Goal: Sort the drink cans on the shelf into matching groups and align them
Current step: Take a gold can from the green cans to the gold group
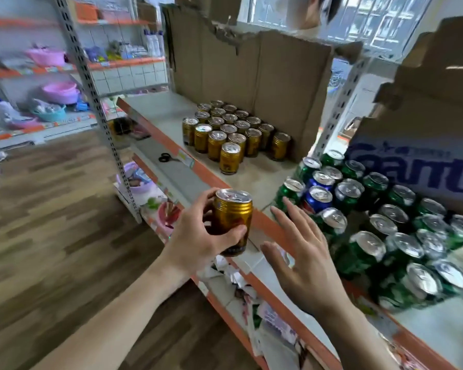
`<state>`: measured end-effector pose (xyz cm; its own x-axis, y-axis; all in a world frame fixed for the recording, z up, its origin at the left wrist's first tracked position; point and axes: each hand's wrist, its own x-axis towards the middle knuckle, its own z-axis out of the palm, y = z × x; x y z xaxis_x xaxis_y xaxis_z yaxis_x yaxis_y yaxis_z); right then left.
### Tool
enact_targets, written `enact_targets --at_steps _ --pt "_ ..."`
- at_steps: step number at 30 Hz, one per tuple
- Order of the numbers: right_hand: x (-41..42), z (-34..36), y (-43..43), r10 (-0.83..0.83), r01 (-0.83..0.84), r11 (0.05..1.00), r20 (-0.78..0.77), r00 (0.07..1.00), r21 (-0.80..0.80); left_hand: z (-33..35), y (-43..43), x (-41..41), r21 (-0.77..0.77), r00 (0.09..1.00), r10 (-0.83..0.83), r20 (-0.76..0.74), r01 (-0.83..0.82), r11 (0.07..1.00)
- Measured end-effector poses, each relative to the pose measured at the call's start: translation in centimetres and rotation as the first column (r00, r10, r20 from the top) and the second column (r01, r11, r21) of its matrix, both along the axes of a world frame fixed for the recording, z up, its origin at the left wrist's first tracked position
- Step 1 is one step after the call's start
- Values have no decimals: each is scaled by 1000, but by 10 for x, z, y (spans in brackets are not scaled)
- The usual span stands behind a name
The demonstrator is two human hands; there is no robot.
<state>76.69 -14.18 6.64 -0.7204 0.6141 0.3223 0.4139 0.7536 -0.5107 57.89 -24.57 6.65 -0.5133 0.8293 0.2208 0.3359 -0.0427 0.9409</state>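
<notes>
Left hand [198, 241] has its fingers [207, 198] wrapped round a ribbed gold metal drink can [231, 220], held up just in front of the orange-edged white metal shelf [158, 108]. Right hand [302, 255] is flat and spread, holding nothing, right beside the green aluminium cans [369, 247] and two blue cans [318, 196] crowding the right side. The other gold cans [230, 129] cluster at the back against torn brown cardboard [251, 76]. Black scissors [165, 157] lie on the lower shelf [171, 174]. The blue-lettered cardboard box [412, 166] is cut off, and the far-right cans are blurry.
</notes>
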Motion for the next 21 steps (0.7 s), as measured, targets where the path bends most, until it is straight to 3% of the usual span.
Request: enact_targets --at_steps 10,21 --pt "-74 -9 13 -30 38 997 107 994 -70 -10 34 -82 -33 986 -76 -146 72 997" --pt "-125 4 119 -119 125 981 44 992 -149 -7 155 -137 -75 960 -193 -204 181 981"
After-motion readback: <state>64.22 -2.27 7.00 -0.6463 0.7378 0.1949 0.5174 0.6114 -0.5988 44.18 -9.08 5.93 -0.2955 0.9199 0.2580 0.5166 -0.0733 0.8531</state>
